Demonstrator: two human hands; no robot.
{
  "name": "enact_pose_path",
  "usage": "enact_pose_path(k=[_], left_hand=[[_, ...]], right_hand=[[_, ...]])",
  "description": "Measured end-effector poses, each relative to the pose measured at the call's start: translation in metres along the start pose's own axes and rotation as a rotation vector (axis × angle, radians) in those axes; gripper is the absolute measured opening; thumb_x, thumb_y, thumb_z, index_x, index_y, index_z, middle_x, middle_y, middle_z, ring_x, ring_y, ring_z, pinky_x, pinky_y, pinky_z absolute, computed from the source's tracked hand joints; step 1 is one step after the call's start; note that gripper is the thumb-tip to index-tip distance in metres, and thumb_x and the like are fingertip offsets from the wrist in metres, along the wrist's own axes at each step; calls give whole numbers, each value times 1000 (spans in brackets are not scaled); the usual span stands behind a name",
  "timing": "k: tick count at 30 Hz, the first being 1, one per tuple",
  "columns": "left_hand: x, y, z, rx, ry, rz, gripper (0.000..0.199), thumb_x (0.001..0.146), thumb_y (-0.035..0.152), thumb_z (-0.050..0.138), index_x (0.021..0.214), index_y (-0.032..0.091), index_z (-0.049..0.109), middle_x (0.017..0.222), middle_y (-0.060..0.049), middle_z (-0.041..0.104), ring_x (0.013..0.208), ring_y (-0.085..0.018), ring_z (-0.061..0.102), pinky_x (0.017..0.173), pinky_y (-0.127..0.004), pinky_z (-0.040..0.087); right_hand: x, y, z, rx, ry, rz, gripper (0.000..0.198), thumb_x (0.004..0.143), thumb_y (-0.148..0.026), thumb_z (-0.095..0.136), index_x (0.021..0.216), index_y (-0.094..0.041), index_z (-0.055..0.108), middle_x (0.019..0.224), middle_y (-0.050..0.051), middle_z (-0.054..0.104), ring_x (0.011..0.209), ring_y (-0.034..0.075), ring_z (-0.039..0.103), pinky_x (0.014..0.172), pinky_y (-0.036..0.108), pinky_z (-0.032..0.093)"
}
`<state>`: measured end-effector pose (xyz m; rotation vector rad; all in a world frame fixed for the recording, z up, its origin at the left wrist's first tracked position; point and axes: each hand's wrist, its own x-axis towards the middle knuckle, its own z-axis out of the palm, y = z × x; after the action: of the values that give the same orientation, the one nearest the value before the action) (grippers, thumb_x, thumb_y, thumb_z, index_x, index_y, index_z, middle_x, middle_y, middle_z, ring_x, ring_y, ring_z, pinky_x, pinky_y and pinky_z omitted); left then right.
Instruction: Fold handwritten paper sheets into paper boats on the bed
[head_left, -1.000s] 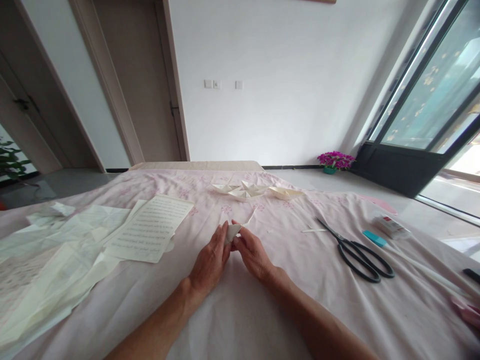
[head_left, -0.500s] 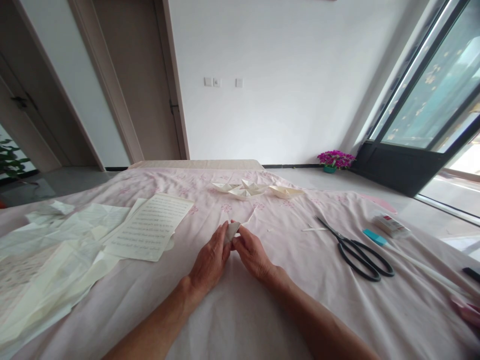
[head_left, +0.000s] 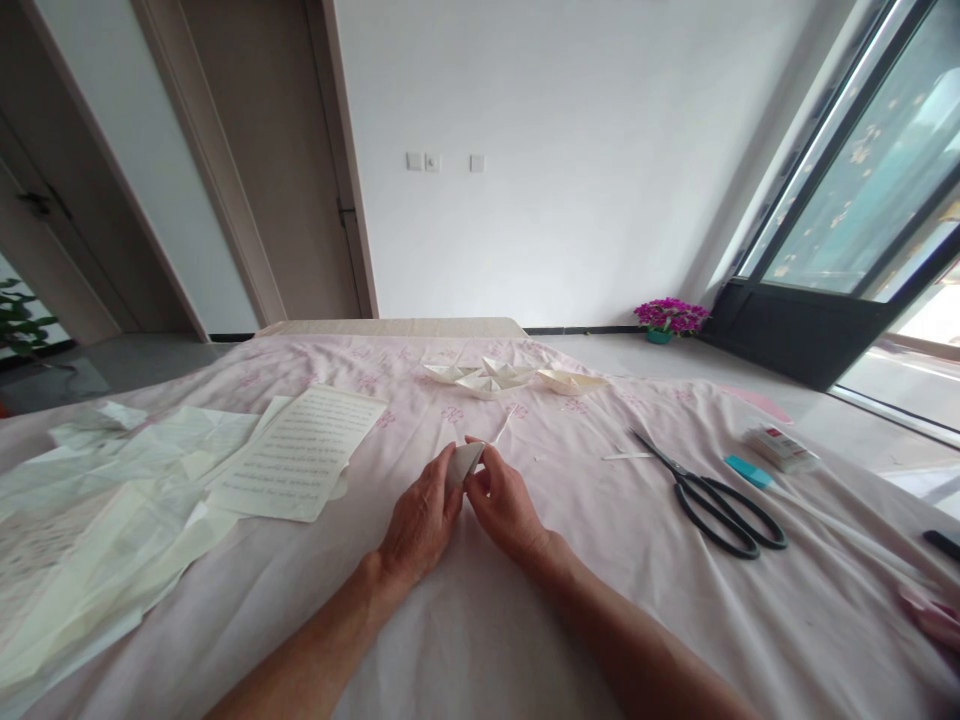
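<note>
A small folded piece of paper (head_left: 465, 462) is held between my two hands, above the middle of the cloth. My left hand (head_left: 422, 515) closes around its left side. On its right side the fingers of my right hand (head_left: 505, 505) pinch the paper's edge. Just beyond my fingertips a thin white paper strip (head_left: 507, 424) lies on the cloth. Several folded paper boats sit farther back, among them a cream paper boat (head_left: 571, 382) on the right and a white paper boat (head_left: 491, 380) beside it.
Loose printed sheets (head_left: 300, 455) and crumpled paper (head_left: 161, 450) spread over the left of the pink cloth (head_left: 420, 640). To the right lie black-handled scissors (head_left: 712, 500), a blue-ended tool (head_left: 748, 472) and a white box (head_left: 781, 448). Purple flowers (head_left: 670, 315) stand on the floor.
My right fingers have shifted slightly at the paper's edge, and a little more of the folded paper shows. Both hands stay in about the same place.
</note>
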<state>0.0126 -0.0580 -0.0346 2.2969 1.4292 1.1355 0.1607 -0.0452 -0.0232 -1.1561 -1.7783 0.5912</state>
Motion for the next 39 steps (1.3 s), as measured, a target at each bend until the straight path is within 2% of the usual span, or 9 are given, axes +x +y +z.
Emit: enact_pose_path(k=[5,7,10,13,19,22,28,35,39], left_hand=[[0,14,-2,-108,-35,-84,43,93,32,39,135,22,34,118,-10,62,85,-18,66,80,-34,53],[0,16,-2,-112,-17,-105,45,92,33,43,134,22,35,112,-9,64,81,-18,66,75,-32,53],[1,14,-3,-65,2,-96,44,89,27,45,132,22,38,108,-8,65,80,-18,65,76,-33,53],[4,8,-3,-16,34,-71,45,84,16,45,128,21,44,114,-10,64,93,-21,64,86,-37,50],[8,-2,-1,-101,60,-105,48,77,4,42,119,22,57,115,-5,66,105,-20,62,94,-36,48],[7,-7,0,-64,18,-100,50,76,1,42,118,22,60,118,-5,65,108,-19,61,96,-36,47],[0,-20,-1,231,-74,16,45,82,4,43,119,22,61,123,-9,63,110,-23,59,96,-42,46],[-10,-26,-17,260,-142,209,43,86,8,46,125,22,55,133,-10,55,121,-23,52,101,-42,43],[-14,-19,-22,235,-157,291,40,87,7,43,121,20,58,123,-9,62,113,-20,58,98,-38,46]], right_hand=[[1,7,1,-52,46,-61,50,75,-11,48,123,-22,52,118,6,61,102,20,59,90,35,46],[0,8,2,-64,20,-97,50,75,-10,46,124,-22,51,124,7,59,109,21,56,94,37,44],[0,6,3,-88,-15,-125,50,77,-9,45,125,-22,50,123,7,59,110,20,56,94,35,45],[0,4,4,-107,-6,-122,47,79,-10,45,125,-22,49,119,7,60,107,19,57,93,33,45],[1,5,2,-132,-21,-31,52,72,-4,44,120,-23,48,101,4,64,81,15,61,76,27,46],[0,8,-1,-242,-44,10,41,71,-5,46,107,-23,51,98,2,63,72,13,58,69,24,42],[-1,14,-12,-435,-177,-128,26,76,-8,52,96,-23,59,95,2,62,80,14,58,69,22,40],[-5,20,-24,-422,-300,-323,30,81,-11,56,105,-27,67,99,3,67,92,18,58,84,29,42],[-6,19,-31,-428,-348,-369,26,83,-18,61,107,-27,67,101,4,67,94,19,58,86,31,42]])
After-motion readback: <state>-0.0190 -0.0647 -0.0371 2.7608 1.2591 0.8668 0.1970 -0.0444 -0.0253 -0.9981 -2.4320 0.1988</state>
